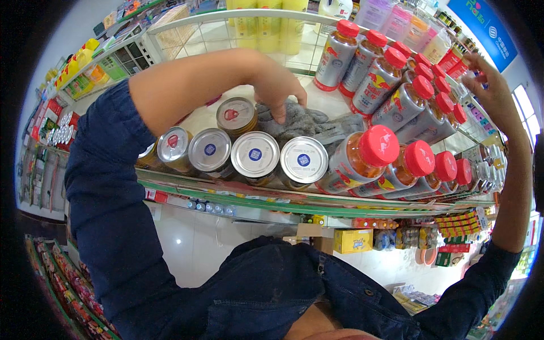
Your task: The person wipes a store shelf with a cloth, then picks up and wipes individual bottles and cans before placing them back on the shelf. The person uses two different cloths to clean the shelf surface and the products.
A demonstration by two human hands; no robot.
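Note:
My left hand [278, 87] reaches over the shelf from the left, its thumb and fingers bent down onto a crumpled grey cloth [293, 121]. The cloth lies on the white shelf board, behind metal cans [255, 154] and beside another can with a red tab [236, 114]. To its right stand Red Bull bottles with red caps [376, 91], several in a back group. More such bottles [361, 157] line the front edge. My right hand [486, 80] is raised at the far right, past the back bottles, fingers apart and holding nothing.
A wire-grid rail [238, 15] borders the shelf's back, with yellow-green bottles [267, 29] beyond it. A green edge strip [272, 206] runs along the front. Below, a yellow carton [352, 241] stands near the tiled floor [191, 242]. Clear-lidded jars [488, 170] sit at right.

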